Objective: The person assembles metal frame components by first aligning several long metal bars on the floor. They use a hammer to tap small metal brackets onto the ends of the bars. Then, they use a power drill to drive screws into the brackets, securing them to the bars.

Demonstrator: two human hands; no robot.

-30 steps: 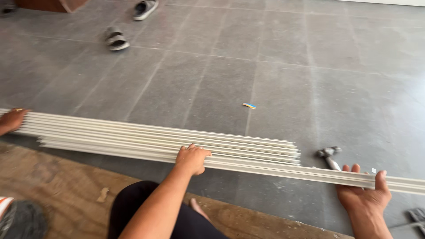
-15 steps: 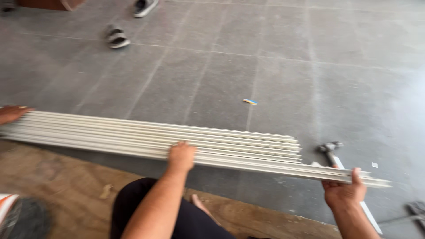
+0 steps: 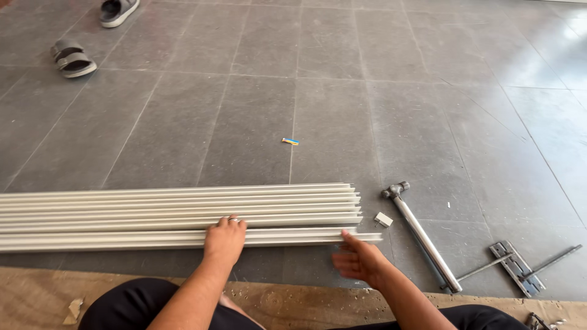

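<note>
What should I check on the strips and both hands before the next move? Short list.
1. Left hand flat on the pale strips: ok.
2. Right hand on the strips: not ok, open and blurred just off the near strip's end.
3. Strip ends flush: not ok, the nearest strip sticks out past the rest.
4. Hammer clear of the strip ends: ok, it lies apart, to their right.
5. Small white block clear of the ends: ok, though close.
6. Far ends of the strips: cannot tell, they run out of frame.
</note>
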